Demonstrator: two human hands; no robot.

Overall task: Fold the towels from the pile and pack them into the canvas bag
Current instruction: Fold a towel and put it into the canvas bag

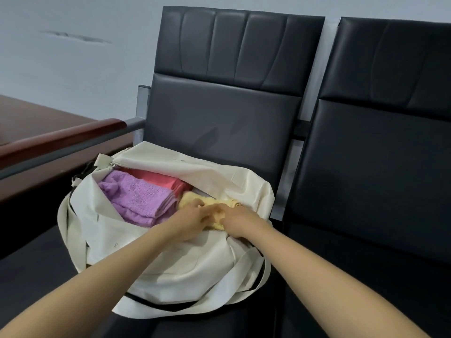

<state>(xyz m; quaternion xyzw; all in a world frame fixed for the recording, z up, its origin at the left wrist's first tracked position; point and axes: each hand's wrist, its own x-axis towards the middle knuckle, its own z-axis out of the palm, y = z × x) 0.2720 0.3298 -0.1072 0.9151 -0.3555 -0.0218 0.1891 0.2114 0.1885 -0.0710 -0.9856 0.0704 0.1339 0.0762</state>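
A cream canvas bag [185,259] lies unzipped on a black seat. Inside it, a folded purple towel [139,198] sits at the left with a folded pink towel [158,180] behind it. A yellow towel [195,200] lies at the right end of the opening. My left hand [195,220] and my right hand [238,222] are side by side on the yellow towel, fingers curled into its near edge, partly inside the bag. The front of the yellow towel is hidden by my hands.
The bag rests on the left black padded seat [219,123] of a row; a second seat [378,167] is at the right. A wood-topped metal armrest [73,137] runs along the left, with a brown table [29,118] beyond it. The bag's straps [170,306] trail toward me.
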